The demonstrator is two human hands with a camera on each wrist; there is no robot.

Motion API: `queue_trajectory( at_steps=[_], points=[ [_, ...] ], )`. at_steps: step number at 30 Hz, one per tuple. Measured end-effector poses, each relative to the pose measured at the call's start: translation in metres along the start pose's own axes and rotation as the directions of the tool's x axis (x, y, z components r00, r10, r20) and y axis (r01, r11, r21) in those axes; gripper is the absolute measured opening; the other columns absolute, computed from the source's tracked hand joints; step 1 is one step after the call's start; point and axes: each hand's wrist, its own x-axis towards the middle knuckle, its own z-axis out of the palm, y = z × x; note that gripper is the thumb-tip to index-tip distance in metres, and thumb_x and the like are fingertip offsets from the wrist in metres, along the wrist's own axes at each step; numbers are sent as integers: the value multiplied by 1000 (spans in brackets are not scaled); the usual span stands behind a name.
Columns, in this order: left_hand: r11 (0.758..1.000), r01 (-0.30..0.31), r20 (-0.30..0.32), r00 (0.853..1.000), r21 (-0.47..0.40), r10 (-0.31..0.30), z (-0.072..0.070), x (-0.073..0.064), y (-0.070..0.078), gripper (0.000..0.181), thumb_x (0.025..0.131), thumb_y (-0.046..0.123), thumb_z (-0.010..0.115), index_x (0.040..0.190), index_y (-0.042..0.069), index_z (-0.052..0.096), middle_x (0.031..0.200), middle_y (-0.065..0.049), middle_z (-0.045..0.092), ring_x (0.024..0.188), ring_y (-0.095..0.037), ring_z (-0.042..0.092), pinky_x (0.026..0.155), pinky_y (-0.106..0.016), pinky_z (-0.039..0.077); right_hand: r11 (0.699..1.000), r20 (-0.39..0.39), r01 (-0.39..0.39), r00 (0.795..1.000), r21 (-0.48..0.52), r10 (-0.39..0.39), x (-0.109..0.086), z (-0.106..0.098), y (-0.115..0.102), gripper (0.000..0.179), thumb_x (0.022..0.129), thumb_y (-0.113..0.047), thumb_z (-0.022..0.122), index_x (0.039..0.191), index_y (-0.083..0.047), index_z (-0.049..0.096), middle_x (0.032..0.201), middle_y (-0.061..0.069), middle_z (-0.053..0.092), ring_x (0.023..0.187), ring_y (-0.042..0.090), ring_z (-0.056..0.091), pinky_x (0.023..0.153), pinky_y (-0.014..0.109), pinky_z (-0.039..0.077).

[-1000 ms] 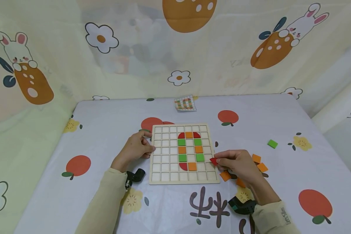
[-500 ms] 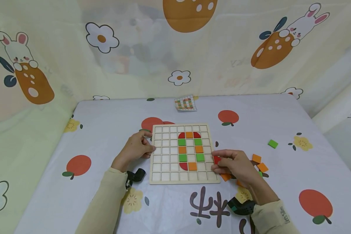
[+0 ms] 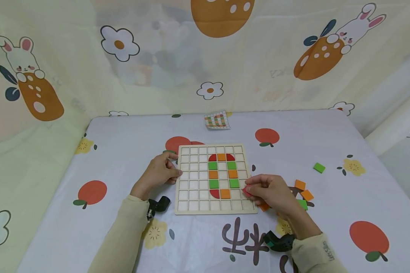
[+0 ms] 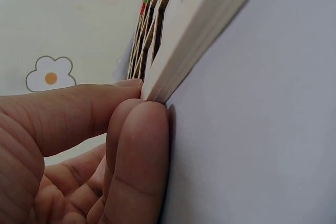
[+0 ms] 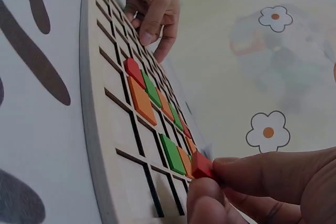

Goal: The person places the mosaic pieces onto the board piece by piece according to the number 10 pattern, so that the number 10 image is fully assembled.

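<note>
A wooden grid board (image 3: 193,185) lies on the table. Set in its cells are red rounded-corner tiles, green squares and orange squares, forming two columns joined at top and bottom. My left hand (image 3: 157,170) holds the board's left edge, with thumb and finger against the rim (image 4: 176,59) in the left wrist view. Over the board's right edge, my right hand (image 3: 271,190) pinches a red tile (image 5: 201,165) between thumb and fingers. In the head view that tile is partly covered by the fingers; it hovers right of the bottom orange tile (image 3: 225,193).
Loose orange tiles (image 3: 306,195) and a green tile (image 3: 302,204) lie beside and partly beneath my right hand. Another green tile (image 3: 319,167) sits farther right. Behind the board stands a small card (image 3: 217,121) printed with a coloured grid pattern.
My right hand has shifted slightly left, bringing the red tile from outside the board's right edge to over it. The tile has turned in the fingers. My left hand stays put.
</note>
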Motion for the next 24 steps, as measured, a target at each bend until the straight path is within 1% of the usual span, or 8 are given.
queue_trajectory(
  at_steps=[3,8,11,17,24],
  points=[
    [1000,2,2,1000,-6,-2,0,0,0,54,90,6,81,138,4,55,88,-11,63,62,-17,66,60,-27,60,1000,10,-16,1000,11,16,2,4,-2,27,100,-6,68,122,9,67,94,12,75,72,18,69,66,26,63],
    [1000,5,5,1000,-13,-5,0,0,0,54,90,6,81,138,4,55,88,-11,63,62,-17,66,60,-28,61,999,14,-25,1000,-24,25,4,12,-4,25,98,-7,70,118,9,68,92,13,77,71,18,72,67,27,64],
    [1000,2,6,1000,-13,-2,0,1,0,54,90,5,81,137,4,55,87,-11,63,62,-17,66,60,-28,61,999,-2,-33,999,-40,33,5,16,-4,25,97,-7,72,116,8,69,90,13,76,69,17,71,65,27,63],
    [1000,-2,6,1000,-11,2,1,0,0,54,90,5,81,137,4,55,86,-11,64,61,-17,66,60,-28,61,998,-27,-50,998,-41,49,6,24,-5,20,95,-6,74,111,6,70,88,11,75,68,17,71,64,26,63],
    [1000,14,1,1000,-17,-14,1,0,0,54,90,5,81,137,5,55,87,-11,64,62,-17,66,60,-28,61,997,-60,-52,997,-63,48,6,28,-7,17,94,-6,75,106,5,71,84,10,73,66,16,71,61,25,62]
  ],
)
